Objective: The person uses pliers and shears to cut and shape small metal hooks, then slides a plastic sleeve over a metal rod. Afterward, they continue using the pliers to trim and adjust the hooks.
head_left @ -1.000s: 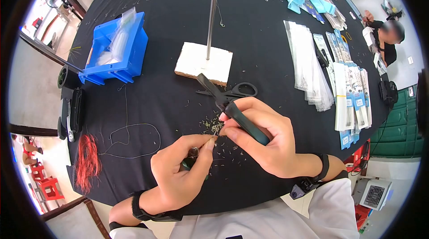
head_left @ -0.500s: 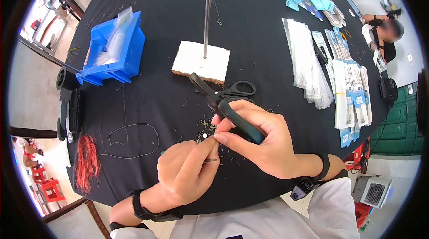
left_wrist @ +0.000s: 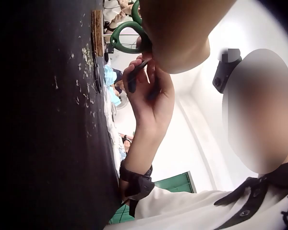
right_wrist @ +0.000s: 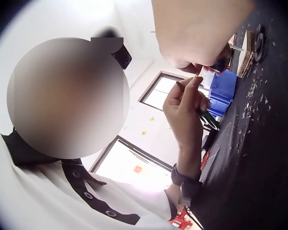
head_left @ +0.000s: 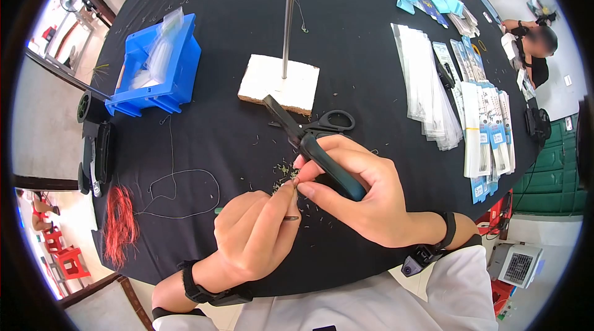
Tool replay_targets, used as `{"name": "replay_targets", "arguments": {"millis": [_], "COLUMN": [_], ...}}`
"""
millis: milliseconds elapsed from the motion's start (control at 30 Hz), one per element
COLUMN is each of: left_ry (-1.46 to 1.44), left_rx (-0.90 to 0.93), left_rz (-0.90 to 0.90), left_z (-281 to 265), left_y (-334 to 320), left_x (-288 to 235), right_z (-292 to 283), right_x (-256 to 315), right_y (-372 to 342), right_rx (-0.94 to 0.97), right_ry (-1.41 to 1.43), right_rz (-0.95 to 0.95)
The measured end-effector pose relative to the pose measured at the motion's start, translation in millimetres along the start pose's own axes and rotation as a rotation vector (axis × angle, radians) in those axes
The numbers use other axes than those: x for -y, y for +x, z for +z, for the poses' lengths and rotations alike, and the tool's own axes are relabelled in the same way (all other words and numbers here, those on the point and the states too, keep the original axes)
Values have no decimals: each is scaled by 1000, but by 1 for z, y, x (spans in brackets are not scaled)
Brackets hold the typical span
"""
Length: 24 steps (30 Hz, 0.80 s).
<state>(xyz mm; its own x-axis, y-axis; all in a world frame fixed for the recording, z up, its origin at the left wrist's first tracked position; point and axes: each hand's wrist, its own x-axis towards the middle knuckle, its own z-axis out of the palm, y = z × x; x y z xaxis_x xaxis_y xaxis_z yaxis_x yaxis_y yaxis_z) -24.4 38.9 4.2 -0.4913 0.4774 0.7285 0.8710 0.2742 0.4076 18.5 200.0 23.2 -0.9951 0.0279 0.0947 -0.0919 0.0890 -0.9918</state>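
Observation:
My left hand [head_left: 257,232], back upward, holds green-handled scissors [left_wrist: 143,42]. Their loops show in the left wrist view, and a short metal end [head_left: 291,218] pokes out between the fingers in the head view. My right hand [head_left: 365,195] grips dark green-handled pliers [head_left: 331,167] across the palm, jaws pointing away toward the white block. Thumb and fingertips of both hands meet over the table; what they pinch is too small to tell. Beneath them lie greenish clippings [head_left: 283,170]. Black scissors [head_left: 320,125] lie just beyond the pliers.
A metal rod [head_left: 288,21] stands in the white block [head_left: 272,80]. At left are a blue bin [head_left: 185,71], red threads [head_left: 120,226] and a looped line [head_left: 185,171]. Plastic sleeves [head_left: 424,83] and printed packets [head_left: 489,127] lie right. A person [head_left: 538,52] sits beyond.
My left hand has turned over, from thumb side up to back up, carrying the scissors round with it. A small white round spot near the fingertips half a second ago no longer shows.

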Motion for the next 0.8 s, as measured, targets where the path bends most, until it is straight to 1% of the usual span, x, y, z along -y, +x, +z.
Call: {"name": "replay_targets", "arguments": {"millis": [133,233,333,500,600,633,733,800], "left_ry": [-25,-54,-116,-142,-145,-147,-155,-201], "left_rx": [29,56,45,53,61,63,76,107], "left_rz": [-24,-125,-209,-218,-226,-230,-291,-405], "left_z": [-1,-3,-3,-3,-4,-4,-5,-8], "left_y": [0,0,0,0,-1,0,1,0], "left_x": [-1,-4,-7,-6,-6,-7,-9,-11], "right_z": [1,1,1,0,2,2,2,2], "right_x": [-1,0,-1,-3,-8,-8,-8,-10], "right_y": [0,0,0,1,2,2,2,2], "right_rx": [-16,-24,-17,-5,-47,-46,-49,-57], "right_ry": [-28,-44,-36,-63,-74,-78,-92,-104], "right_rz": [-34,-49,-56,-67,-139,-132,-130,-153]}}
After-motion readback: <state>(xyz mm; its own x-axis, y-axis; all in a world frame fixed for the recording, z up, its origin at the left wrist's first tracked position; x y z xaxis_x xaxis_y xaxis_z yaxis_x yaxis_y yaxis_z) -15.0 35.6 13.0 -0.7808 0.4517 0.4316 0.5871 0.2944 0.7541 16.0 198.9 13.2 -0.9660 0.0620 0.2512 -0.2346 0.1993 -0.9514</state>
